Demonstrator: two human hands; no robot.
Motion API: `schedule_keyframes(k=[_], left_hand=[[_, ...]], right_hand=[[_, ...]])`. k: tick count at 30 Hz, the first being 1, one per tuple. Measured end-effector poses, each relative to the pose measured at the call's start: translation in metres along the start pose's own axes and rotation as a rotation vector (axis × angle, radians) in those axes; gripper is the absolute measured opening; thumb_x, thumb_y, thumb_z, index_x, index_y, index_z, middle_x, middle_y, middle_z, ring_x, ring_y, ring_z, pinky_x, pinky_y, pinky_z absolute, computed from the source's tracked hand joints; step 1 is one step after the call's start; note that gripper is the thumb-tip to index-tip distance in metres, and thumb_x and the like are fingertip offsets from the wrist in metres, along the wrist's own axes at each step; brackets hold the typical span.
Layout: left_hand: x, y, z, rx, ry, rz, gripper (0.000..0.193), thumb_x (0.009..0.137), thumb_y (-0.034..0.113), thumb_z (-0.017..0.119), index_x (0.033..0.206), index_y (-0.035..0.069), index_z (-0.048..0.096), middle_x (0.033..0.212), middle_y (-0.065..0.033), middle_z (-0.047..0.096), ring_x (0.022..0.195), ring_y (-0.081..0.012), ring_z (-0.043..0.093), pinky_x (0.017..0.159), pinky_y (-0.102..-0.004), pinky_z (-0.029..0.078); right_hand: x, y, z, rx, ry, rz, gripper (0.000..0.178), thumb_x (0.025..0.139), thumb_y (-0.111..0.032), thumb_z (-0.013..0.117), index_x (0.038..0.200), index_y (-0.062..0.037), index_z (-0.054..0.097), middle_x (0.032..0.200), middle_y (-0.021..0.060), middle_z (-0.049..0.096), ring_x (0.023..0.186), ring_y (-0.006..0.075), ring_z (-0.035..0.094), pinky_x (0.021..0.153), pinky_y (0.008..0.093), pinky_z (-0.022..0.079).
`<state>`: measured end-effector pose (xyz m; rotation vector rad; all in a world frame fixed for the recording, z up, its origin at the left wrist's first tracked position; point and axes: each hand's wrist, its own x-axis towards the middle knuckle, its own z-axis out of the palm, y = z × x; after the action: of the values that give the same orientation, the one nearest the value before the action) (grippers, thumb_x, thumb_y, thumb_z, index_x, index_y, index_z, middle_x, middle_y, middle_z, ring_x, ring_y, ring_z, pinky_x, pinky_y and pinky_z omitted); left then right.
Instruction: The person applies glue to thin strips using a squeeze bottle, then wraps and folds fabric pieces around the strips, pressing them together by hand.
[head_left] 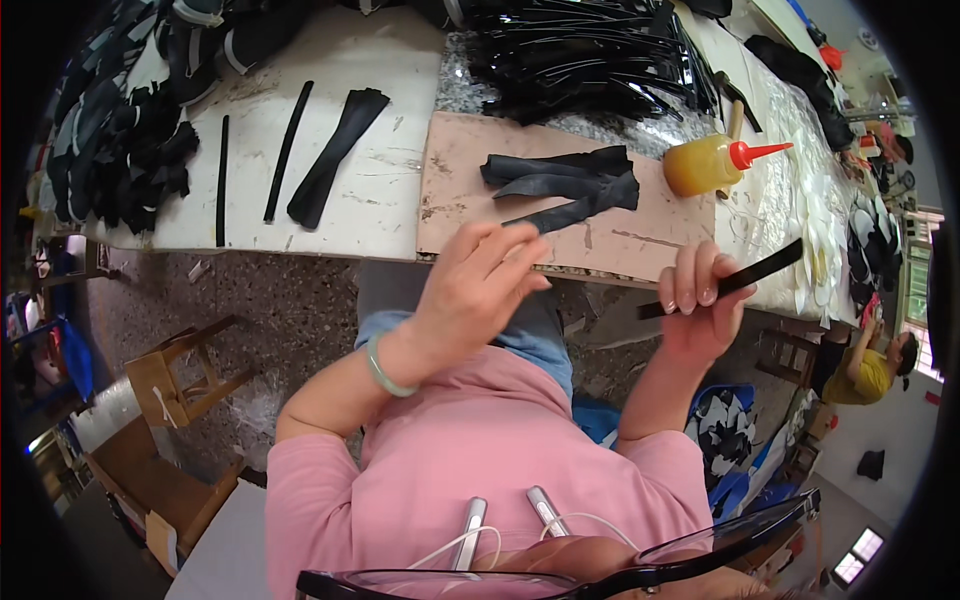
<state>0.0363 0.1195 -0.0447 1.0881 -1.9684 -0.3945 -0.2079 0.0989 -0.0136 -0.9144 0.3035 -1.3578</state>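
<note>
My right hand (700,300) is closed around a flat black strip (762,274), raised at the board's right front edge. The strip sticks out on both sides of my fingers. My left hand (478,285), with a pale green bangle (386,366) on its wrist, hovers at the front edge with loosely bent fingers apart, and I see nothing held in it. Just beyond its fingertips several folded black fabric pieces (590,190) lie bunched on a brownish board (455,180); the near end of one is partly hidden by those fingers.
A yellow glue bottle with a red nozzle (700,165) lies at the board's right. Behind are glossy black strips (590,60) and a hammer (735,112). At left are two thin strips (288,150), a wider black piece (338,158) and a dark pile (130,150). A wooden stool (165,385) stands below.
</note>
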Motion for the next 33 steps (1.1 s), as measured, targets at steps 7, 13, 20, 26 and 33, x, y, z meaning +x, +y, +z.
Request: schedule_keyframes(k=[7, 13, 20, 26, 33], left_hand=[[-0.009, -0.019, -0.025, 0.206, -0.153, 0.005, 0.025, 0.074, 0.012, 0.071, 0.096, 0.002, 0.067, 0.104, -0.006, 0.062, 0.097, -0.0263, 0.051, 0.082, -0.0366, 0.042], [-0.021, -0.028, -0.041, -0.018, 0.002, -0.206, 0.02, 0.074, 0.0, 0.069, 0.093, 0.002, 0.067, 0.1, -0.0093, 0.063, 0.095, -0.0274, 0.053, 0.081, -0.0346, 0.045], [-0.034, -0.039, -0.051, -0.046, 0.145, -0.398, 0.018, 0.076, -0.002, 0.067, 0.094, 0.002, 0.066, 0.099, -0.01, 0.064, 0.096, -0.026, 0.055, 0.081, -0.0336, 0.046], [-0.039, -0.042, -0.045, -0.383, 0.278, -0.707, 0.041, 0.081, -0.004, 0.063, 0.121, 0.001, 0.054, 0.104, -0.0093, 0.062, 0.089, -0.0127, 0.056, 0.074, -0.0245, 0.046], [-0.043, -0.05, -0.055, -0.721, 0.107, -0.911, 0.045, 0.086, 0.0, 0.06, 0.129, 0.001, 0.048, 0.109, -0.0094, 0.059, 0.087, -0.0085, 0.057, 0.074, -0.0225, 0.049]], right_hand=[[0.036, -0.024, -0.004, -0.77, 0.07, 0.454, 0.016, 0.085, -0.007, 0.065, 0.095, 0.0044, 0.06, 0.081, 0.0074, 0.064, 0.071, 0.0133, 0.063, 0.064, 0.0246, 0.051], [0.077, 0.022, 0.011, -1.008, -0.344, 0.744, 0.017, 0.081, -0.015, 0.071, 0.082, 0.0006, 0.064, 0.069, 0.0019, 0.063, 0.067, 0.0062, 0.062, 0.057, 0.0206, 0.048], [0.122, 0.05, 0.039, -1.17, -0.572, 0.947, 0.016, 0.083, -0.014, 0.07, 0.082, -0.0001, 0.062, 0.071, 0.0003, 0.063, 0.064, 0.0074, 0.063, 0.052, 0.0191, 0.047], [0.122, 0.059, 0.042, -1.03, -0.514, 0.925, 0.025, 0.084, -0.026, 0.069, 0.08, -0.0025, 0.063, 0.066, 0.0016, 0.064, 0.061, 0.0079, 0.065, 0.044, 0.0206, 0.046], [0.117, 0.069, 0.048, -0.958, -0.483, 1.003, 0.023, 0.085, -0.024, 0.07, 0.08, -0.0026, 0.062, 0.065, 0.001, 0.062, 0.06, 0.0075, 0.064, 0.049, 0.0189, 0.045]])
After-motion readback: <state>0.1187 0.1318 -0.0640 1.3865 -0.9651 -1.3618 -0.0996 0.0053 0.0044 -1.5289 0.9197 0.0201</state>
